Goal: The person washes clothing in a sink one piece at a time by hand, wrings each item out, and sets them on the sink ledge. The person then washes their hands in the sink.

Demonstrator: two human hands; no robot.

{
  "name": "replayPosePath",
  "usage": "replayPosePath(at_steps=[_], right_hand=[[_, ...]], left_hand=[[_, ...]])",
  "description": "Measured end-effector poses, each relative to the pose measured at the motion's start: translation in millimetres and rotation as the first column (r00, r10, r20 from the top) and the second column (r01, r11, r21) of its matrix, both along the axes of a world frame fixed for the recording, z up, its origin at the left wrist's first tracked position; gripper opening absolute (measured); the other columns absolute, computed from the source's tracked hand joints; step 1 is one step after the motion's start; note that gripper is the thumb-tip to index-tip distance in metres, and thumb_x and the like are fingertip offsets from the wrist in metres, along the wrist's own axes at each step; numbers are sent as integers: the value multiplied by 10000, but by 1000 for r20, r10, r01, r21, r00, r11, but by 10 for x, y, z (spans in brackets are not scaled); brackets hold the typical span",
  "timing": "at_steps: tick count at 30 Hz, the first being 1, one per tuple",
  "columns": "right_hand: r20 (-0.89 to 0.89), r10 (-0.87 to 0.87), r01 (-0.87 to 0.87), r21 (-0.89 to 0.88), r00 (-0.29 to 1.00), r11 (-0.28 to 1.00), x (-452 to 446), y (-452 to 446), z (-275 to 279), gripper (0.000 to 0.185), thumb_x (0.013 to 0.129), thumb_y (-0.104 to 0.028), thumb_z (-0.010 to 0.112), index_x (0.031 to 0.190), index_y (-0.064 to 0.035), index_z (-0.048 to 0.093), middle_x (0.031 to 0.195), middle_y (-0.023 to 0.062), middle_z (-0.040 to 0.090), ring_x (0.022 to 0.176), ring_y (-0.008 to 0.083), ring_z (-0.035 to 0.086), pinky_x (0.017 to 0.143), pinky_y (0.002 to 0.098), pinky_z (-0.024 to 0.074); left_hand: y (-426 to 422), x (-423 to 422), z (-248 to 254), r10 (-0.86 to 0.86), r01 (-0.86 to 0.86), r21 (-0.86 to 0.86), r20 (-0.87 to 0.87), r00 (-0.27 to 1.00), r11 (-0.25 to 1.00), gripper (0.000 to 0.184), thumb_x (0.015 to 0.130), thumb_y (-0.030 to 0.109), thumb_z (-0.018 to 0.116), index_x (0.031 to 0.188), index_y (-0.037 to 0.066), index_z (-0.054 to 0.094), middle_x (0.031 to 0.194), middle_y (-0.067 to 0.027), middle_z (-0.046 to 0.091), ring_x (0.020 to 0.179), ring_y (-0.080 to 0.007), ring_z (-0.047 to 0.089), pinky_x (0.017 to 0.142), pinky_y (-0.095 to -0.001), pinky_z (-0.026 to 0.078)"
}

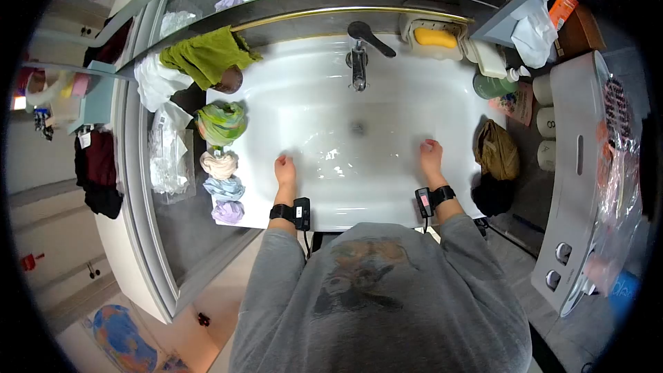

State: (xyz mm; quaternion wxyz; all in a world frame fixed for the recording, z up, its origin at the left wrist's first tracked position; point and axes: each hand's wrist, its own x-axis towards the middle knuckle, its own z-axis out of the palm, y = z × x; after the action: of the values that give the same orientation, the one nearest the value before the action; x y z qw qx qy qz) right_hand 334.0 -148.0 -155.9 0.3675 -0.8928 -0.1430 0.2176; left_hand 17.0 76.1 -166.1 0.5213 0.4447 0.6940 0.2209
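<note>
My left hand [284, 169] is over the near left part of the white sink [276, 110], with its fingers curled in and nothing visible in them. Over the near right part is my right hand [431, 155], its fingers also loosely curled around nothing I can see. Both wrists wear black straps with small boxes. Bright glints lie on the basin floor between the hands, near the drain [357, 127]. Along the left rim sit a green patterned cloth bundle [221, 123], a cream one [218, 164], a light blue one [224, 187] and a lilac one [228, 211].
A dark-handled faucet [358, 69] stands at the back. A green towel [207, 55] hangs at back left. Yellow soap [435, 37] lies in a dish beside a green pump bottle [494, 84]. Brown cloth [497, 150] and black cloth [493, 195] rest on the right rim.
</note>
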Motion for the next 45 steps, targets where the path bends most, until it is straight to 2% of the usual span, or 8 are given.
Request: replayPosePath(at_steps=[3,6,9,12,14,15,20,45], right_hand=[[173,-7,33,-151,985,988,-105,-88,-14,367,811,-306,466,968,17,545,996,207,523,975,271,477,829,354,376],[-393,137,-170,-50,909,984,-363,143,455,469,821,-321,415,1101,54,451,1148,240,429,1084,348,392,946,356,264],[-520,103,-50,116,848,992,-562,246,637,552,829,-403,379,1135,54,425,1168,248,410,1113,350,366,948,356,265],[-325,195,-194,36,925,980,-551,197,515,602,830,-448,347,1165,49,397,1202,251,381,1132,349,349,944,368,275],[-238,176,-222,-184,955,957,-623,116,504,619,828,-457,346,1163,62,391,1206,257,374,1131,353,351,942,368,281],[-152,183,-230,-398,971,888,-654,93,522,637,826,-466,346,1161,75,384,1211,263,367,1131,358,353,939,368,287],[-254,157,-230,-290,954,929,-715,14,549,676,823,-486,343,1186,83,342,1216,279,352,1136,367,349,943,361,287],[-568,158,-330,-214,808,920,-229,91,330,529,809,-384,426,1137,31,434,1191,182,429,1092,274,409,896,339,320]], left_hand=[[61,-94,-243,-45,45,-7,-146,988,999,313,785,183,496,1019,-25,494,903,-112,559,831,-191,528,762,-271,407],[-28,86,1,-117,115,-68,-26,993,991,345,774,204,514,1036,-20,497,914,-115,560,853,-198,524,765,-283,406],[-77,236,320,-214,278,-359,207,955,891,381,752,237,540,1044,-6,506,969,-131,555,923,-208,506,794,-289,394],[-30,194,200,-455,467,-50,154,877,883,414,734,276,561,1050,13,515,1027,-160,545,1002,-244,484,833,-331,385],[56,119,148,-640,701,159,-310,704,695,460,728,306,570,1083,21,503,1127,-229,469,1098,-313,415,899,-371,343],[69,104,139,-645,706,162,-307,700,690,460,728,306,570,1083,21,503,1127,-229,469,1098,-313,415,899,-371,343],[103,67,-40,-746,764,-72,-296,597,641,581,741,391,522,1183,28,419,1274,-312,226,1217,-379,212,991,-403,206],[3,120,4,-854,806,-301,-285,435,510,546,744,427,464,1156,68,479,1329,-300,-4,1262,-368,-2,1027,-386,67]])
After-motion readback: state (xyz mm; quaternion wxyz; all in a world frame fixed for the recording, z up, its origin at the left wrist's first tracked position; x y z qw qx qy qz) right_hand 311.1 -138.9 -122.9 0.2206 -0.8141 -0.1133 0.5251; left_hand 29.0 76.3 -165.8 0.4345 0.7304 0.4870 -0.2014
